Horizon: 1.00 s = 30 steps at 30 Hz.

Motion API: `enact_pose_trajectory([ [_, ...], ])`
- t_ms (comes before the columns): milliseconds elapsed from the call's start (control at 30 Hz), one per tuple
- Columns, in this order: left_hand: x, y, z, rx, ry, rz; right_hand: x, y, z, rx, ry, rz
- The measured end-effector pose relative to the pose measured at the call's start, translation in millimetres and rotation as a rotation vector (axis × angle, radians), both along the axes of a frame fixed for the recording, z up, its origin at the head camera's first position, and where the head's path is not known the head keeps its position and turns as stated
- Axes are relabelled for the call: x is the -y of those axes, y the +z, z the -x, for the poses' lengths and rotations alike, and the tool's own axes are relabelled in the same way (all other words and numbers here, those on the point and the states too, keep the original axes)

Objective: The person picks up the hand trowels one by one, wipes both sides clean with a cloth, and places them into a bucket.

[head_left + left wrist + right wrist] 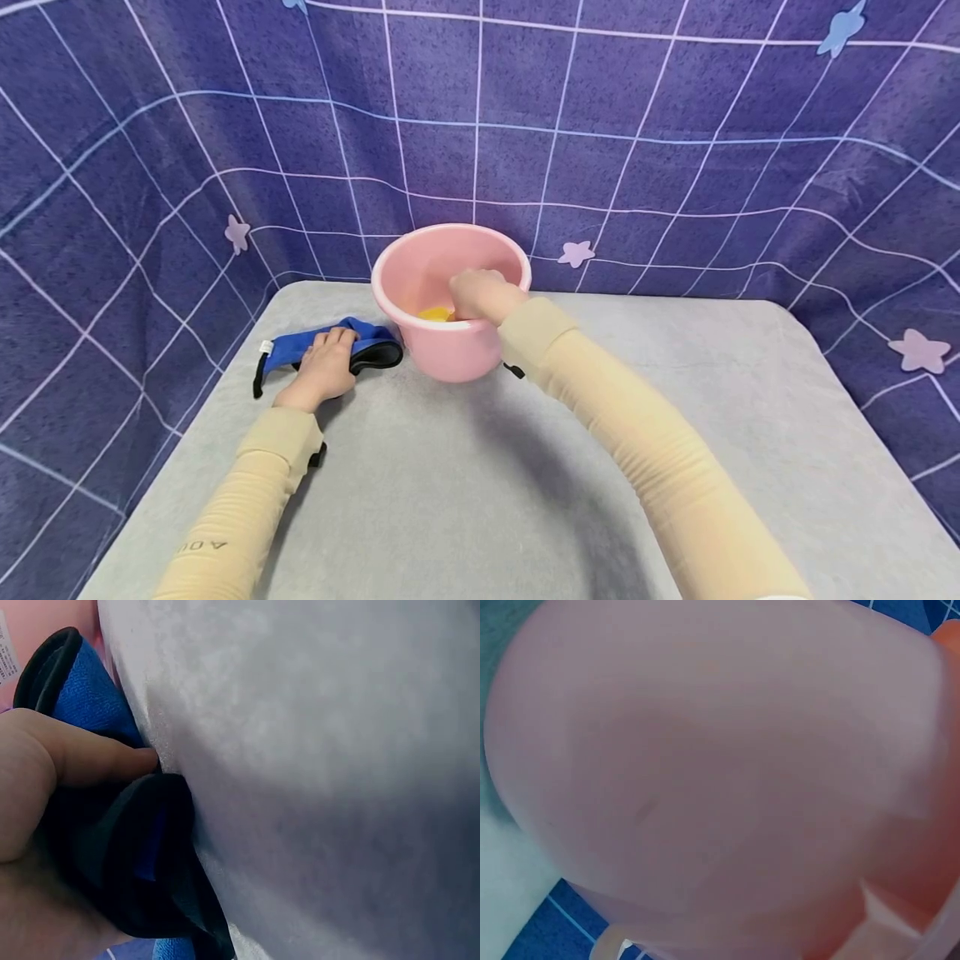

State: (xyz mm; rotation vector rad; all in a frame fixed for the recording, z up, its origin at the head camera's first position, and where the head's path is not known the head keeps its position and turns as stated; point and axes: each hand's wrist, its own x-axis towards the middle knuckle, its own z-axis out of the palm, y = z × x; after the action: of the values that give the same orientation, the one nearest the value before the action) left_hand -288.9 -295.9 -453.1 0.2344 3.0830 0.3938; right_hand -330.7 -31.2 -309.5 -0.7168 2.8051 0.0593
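Observation:
A pink plastic bucket [450, 354] stands near the back of the table. My right hand [482, 293] reaches over its rim into it; the fingers are hidden inside. Something yellow [437, 314] shows in the bucket beside that hand. To the left of the bucket lies a crumpled blue cloth item with black edging [295, 347], a white tag and a black end. My left hand [328, 362] grips it from above, its thumb [105, 759] pressed along the folded fabric. The right wrist view is filled mostly by the bucket's outer wall [727, 750].
A grey cloth-covered table [420, 500] lies under everything. Behind and at both sides hangs a purple curtain [637, 108] with a pale grid and stars. The bucket stands close to the curtain at the back.

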Motion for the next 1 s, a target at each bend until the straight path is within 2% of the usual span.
enact_pose_trajectory([
  [133, 3, -1.2, 1.1, 0.020, -0.002, 0.001, -1, 3.4, 0.3, 0.040, 0.014, -0.005],
  [300, 5, 1.6, 2.4, 0.059, 0.010, -0.019, -9, 10.9, 1.1, 0.082, 0.044, 0.065],
  [433, 0, 12.7, 3.8, 0.143, 0.034, -0.031, -18, 21.8, 0.7, 0.087, 0.065, 0.102],
  [533, -6, 25.8, 3.0, 0.180, 0.040, -0.051, -26, 32.3, -1.0, 0.068, 0.114, 0.135],
  [633, -12, 40.0, -0.1, 0.159, 0.025, -0.070, -37, 46.0, -5.1, 0.027, 0.155, 0.187],
  [767, -23, 61.2, -9.8, 0.084, -0.008, -0.081, -55, 67.2, -15.8, 0.008, 0.113, 0.279],
  [867, -34, 77.1, -20.8, 0.037, -0.022, -0.080, -73, 79.3, -25.9, -0.020, 0.065, 0.340],
  [1000, -52, 93.8, -41.2, -0.039, -0.022, -0.094, -100, 86.2, -43.1, -0.115, 0.039, 0.409],
])
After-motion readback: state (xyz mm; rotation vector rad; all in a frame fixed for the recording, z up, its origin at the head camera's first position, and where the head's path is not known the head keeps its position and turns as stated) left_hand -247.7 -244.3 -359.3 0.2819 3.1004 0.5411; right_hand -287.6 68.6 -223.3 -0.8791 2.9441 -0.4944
